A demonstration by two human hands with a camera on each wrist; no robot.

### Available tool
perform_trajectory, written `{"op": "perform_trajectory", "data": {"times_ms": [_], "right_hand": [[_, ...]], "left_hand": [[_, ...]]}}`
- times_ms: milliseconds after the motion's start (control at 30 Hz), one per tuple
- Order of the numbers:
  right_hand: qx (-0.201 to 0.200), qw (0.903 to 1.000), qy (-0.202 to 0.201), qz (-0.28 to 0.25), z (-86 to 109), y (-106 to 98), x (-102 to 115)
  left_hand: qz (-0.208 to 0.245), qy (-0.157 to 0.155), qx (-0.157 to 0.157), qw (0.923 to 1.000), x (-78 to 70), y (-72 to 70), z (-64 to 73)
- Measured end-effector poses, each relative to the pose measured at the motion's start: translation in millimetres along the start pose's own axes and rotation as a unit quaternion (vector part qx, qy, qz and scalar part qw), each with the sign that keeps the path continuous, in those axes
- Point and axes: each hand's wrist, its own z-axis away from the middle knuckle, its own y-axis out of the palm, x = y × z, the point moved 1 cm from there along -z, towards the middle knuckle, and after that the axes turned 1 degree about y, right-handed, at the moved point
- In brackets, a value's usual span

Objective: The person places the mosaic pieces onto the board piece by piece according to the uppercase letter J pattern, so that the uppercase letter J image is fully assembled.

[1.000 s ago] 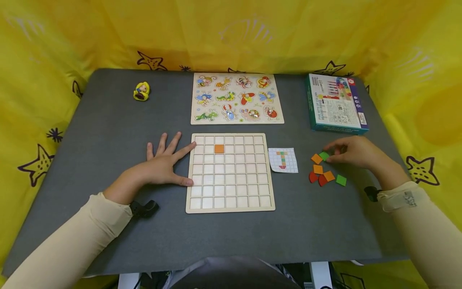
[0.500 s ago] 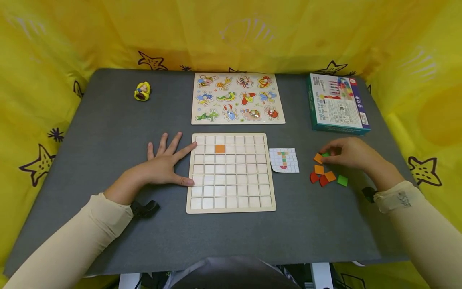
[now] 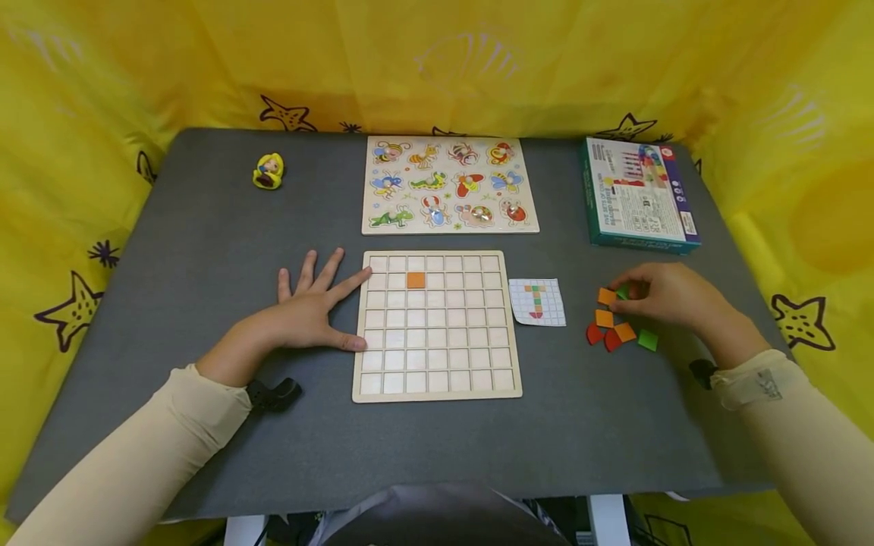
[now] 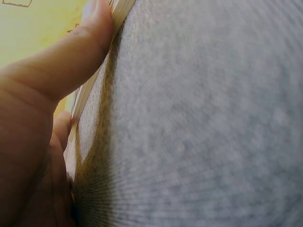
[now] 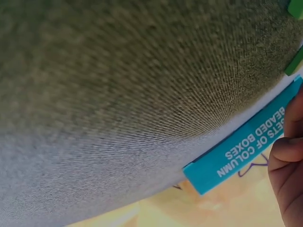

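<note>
"Hands first, please: what are they doing?"

"On my remote feed, the person's left hand has its fingers spread, thumb and forefinger touching the left edge of a pale wooden grid board. I take that as steadying it on the grey surface."

"And the other?"

"The right hand is curled, and I judge that thumb and forefinger pinch an orange square by its right side. A green square shows partly beneath those fingers. My right-wrist view misses the orange one, so I rely on the head view."

"Where are the other pieces?"

"Two more orange squares, two red rounded pieces and a second green square cluster just below that hand, presumably for easy reach. One orange tile sits in the board: second row from the top, third cell from the left."

"Anything between?"

"A paper card printed with a coloured figure, just beside the board's right edge, probably so I can compare both at a glance."
</note>
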Motion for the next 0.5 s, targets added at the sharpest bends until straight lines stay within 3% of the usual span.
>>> {"op": "perform_trajectory", "data": {"times_ms": [333, 500], "right_hand": [[-0.003, 1.0000, -0.005, -0.004, -2.2, -2, 3], [-0.027, 0.9992, -0.030, -0.008, -5.1, -2, 23]], "left_hand": [[0.007, -0.003, -0.003, 1.0000, -1.6, -2.2, 2.1], [0.007, -0.004, -0.005, 1.0000, -1.7, -2.3, 1.9]]}}
